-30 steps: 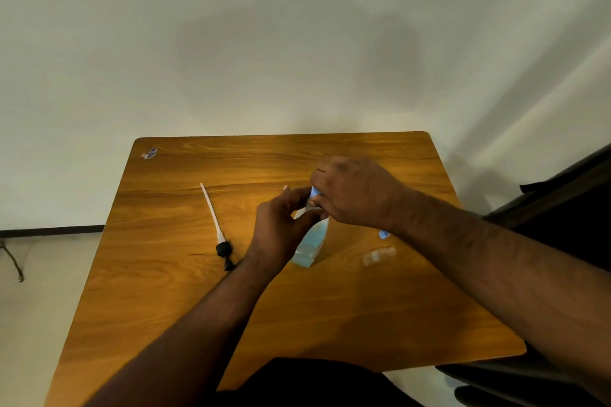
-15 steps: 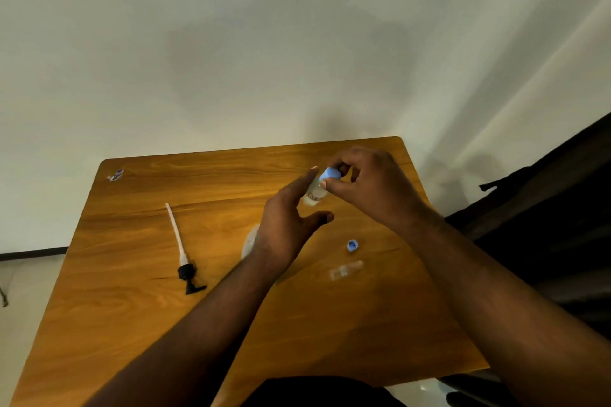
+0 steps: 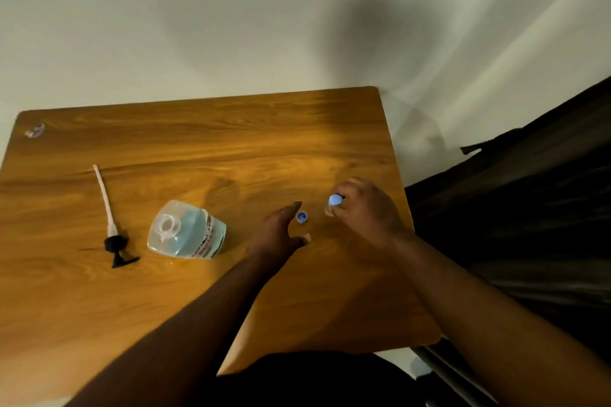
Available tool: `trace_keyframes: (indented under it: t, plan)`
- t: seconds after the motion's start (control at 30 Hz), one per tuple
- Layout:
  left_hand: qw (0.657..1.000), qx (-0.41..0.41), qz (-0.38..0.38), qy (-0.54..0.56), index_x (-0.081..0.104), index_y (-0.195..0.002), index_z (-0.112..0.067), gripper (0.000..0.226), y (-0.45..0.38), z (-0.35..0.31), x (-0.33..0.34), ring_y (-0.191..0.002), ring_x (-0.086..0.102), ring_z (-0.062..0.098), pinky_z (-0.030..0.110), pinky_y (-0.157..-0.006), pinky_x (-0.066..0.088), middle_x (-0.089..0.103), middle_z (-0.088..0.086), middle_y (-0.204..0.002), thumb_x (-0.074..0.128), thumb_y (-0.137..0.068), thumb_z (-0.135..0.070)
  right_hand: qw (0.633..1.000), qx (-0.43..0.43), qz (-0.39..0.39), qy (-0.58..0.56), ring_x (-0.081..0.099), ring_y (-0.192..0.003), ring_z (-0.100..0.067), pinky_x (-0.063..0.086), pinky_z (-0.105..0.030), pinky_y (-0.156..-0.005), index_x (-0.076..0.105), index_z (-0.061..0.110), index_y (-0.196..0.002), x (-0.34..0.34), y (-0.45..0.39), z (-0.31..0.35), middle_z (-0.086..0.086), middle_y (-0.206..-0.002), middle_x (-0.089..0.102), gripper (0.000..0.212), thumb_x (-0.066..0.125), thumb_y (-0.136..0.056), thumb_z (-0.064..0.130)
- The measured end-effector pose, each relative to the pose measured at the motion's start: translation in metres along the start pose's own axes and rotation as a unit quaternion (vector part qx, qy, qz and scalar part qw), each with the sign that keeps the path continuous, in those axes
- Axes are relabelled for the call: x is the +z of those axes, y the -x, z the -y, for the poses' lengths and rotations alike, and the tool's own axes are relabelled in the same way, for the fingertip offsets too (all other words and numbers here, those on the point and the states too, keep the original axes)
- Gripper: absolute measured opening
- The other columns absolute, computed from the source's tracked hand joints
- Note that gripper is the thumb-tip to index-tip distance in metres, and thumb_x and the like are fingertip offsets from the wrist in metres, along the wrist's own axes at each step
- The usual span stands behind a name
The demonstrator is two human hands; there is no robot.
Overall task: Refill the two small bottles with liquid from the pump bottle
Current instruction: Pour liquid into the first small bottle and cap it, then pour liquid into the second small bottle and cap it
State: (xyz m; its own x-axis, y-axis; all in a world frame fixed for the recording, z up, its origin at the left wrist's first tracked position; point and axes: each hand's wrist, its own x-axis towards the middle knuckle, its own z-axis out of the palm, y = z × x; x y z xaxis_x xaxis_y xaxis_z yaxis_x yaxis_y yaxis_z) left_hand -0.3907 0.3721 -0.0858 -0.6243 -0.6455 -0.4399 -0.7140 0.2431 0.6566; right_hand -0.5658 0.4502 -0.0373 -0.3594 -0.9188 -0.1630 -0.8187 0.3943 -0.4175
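Surface: wooden table [image 3: 99, 307] against a pale wall; a dark seat is seen at the right edge.
Pump bottle [image 3: 187, 230]: stood open on the table, blue liquid inside, neck uncovered.
Pump head [image 3: 110, 225]: laid flat left of the bottle, dip tube pointing away.
Right hand [image 3: 365, 213]: curled round a capped small bottle [image 3: 331, 206], blue cap on, held at or just above the table near the right edge; contact with the table cannot be told.
Left hand [image 3: 276, 235]: fingers loosely spread, nothing pinched, just beside a loose blue cap [image 3: 302, 217].
Second small bottle: mostly hidden under the left hand; only a pale tip is made out.
Progress: one bottle judged filled and capped; second judged still to be filled and capped, pump to be refitted.
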Motion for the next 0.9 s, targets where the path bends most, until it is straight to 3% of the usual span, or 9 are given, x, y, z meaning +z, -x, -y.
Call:
trace_keyframes:
  t: [0.13,0.33,0.5,0.6,0.73,0.8,0.9]
  plan:
    - [0.999,-0.007,0.002,-0.052,0.031,-0.151,-0.022,0.084,-0.004,0.012,0.021,-0.133,0.046,0.025,0.036,-0.107,0.041,0.049,0.005,-0.147,0.077,-0.081,-0.019,1.000,-0.006,0.005,-0.002,0.054,-0.098,-0.018,0.047,-0.031,-0.072,0.064,0.018,-0.108,0.014,-0.001,-0.014,0.001,-0.105,0.061,0.024,0.063,-0.086,0.028]
    - [0.996,-0.022,-0.024,-0.081,0.003,-0.155,-0.032,0.094,-0.002,0.021,0.036,-0.115,0.053,0.028,0.040,-0.093,0.048,0.059,0.010,-0.128,0.068,-0.088,-0.033,0.999,-0.002,0.038,-0.014,0.055,-0.101,-0.020,0.051,-0.037,-0.076,0.064,0.017,-0.109,0.028,0.001,-0.027,0.000,-0.105,0.062,0.027,0.066,-0.085,0.030]
    - [0.997,-0.019,-0.040,-0.066,0.002,-0.153,-0.039,0.082,0.000,0.030,0.037,-0.106,0.057,0.026,0.040,-0.087,0.050,0.061,0.009,-0.121,0.059,-0.095,-0.033,0.999,-0.006,0.038,0.013,0.049,-0.117,-0.022,0.049,-0.034,-0.086,0.053,0.019,-0.131,0.025,0.005,-0.028,-0.002,-0.126,0.057,0.055,0.071,-0.081,0.037]
    - [0.998,-0.015,-0.060,-0.010,0.019,-0.152,-0.036,0.084,0.011,0.028,0.029,-0.110,0.057,0.022,0.037,-0.091,0.051,0.059,0.006,-0.124,0.069,-0.088,-0.018,0.999,-0.028,-0.002,0.028,0.049,-0.115,-0.022,0.047,-0.030,-0.084,0.055,0.019,-0.129,0.021,0.012,-0.022,-0.003,-0.124,0.057,0.055,0.072,-0.080,0.036]
    - [0.983,0.032,-0.150,0.101,0.064,-0.123,-0.019,0.046,0.031,0.018,0.008,-0.105,0.061,0.014,0.030,-0.086,0.051,0.064,-0.001,-0.118,0.079,-0.079,-0.016,0.998,-0.059,-0.037,0.000,0.051,-0.112,-0.021,0.049,-0.029,-0.083,0.058,0.017,-0.127,0.016,0.020,0.003,-0.005,-0.120,0.058,0.052,0.074,-0.079,0.030]
    - [0.965,0.064,-0.172,0.189,0.072,-0.106,-0.015,0.032,0.044,0.012,-0.008,-0.100,0.064,0.011,0.034,-0.081,0.055,0.069,-0.004,-0.111,0.082,-0.076,-0.017,0.995,-0.076,-0.043,-0.042,0.053,-0.110,-0.022,0.051,-0.032,-0.084,0.060,0.014,-0.124,0.014,0.022,0.024,-0.007,-0.118,0.059,0.049,0.075,-0.079,0.024]
    - [0.934,0.100,-0.197,0.279,0.071,-0.107,-0.013,0.032,0.070,0.002,-0.040,-0.101,0.068,0.013,0.039,-0.084,0.058,0.072,-0.002,-0.108,0.082,-0.077,-0.017,0.985,-0.092,-0.039,-0.138,0.058,-0.104,-0.020,0.054,-0.037,-0.081,0.064,0.011,-0.119,0.020,0.020,0.062,-0.009,-0.115,0.061,0.045,0.076,-0.077,0.019]
